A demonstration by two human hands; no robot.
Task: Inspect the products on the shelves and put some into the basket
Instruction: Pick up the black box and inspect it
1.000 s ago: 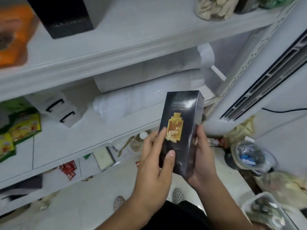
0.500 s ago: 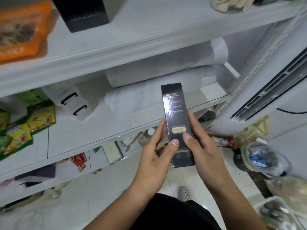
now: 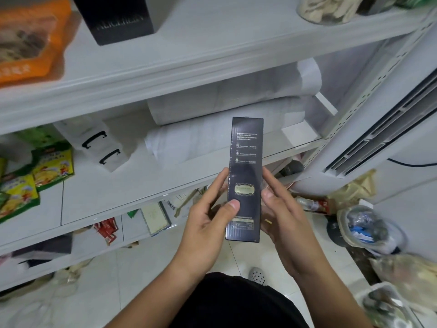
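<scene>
two hands hold one dark box (image 3: pixel 244 178) upright in front of the white shelves (image 3: pixel 165 67), its narrow side with fine print and a small gold emblem turned toward the camera. the left hand (image 3: pixel 208 223) grips the box's lower left edge, thumb pressed on the facing side below the emblem, fingers reaching up along the left edge. the right hand (image 3: pixel 281 209) clasps the lower right edge, thumb at the box's right rim, the other fingers behind it and mostly hidden. the box is in the air, level with the middle shelf's front lip, touching no shelf.

on the top shelf stand a black box (image 3: pixel 113 17) with pale lettering, an orange packet (image 3: pixel 30 41) at the left, and a clear jar (image 3: pixel 328 8) at the right. the middle shelf carries white rolled bundles (image 3: pixel 212 129), a white bag with black handles (image 3: pixel 94 143), and green and yellow snack packets (image 3: pixel 35 174) at the left. lower down sit red sachets (image 3: pixel 106 229) and a pale card box (image 3: pixel 155 217). plastic bags (image 3: pixel 364 228) lie on the tiled floor (image 3: pixel 142 280) at the right. no basket is in view.
</scene>
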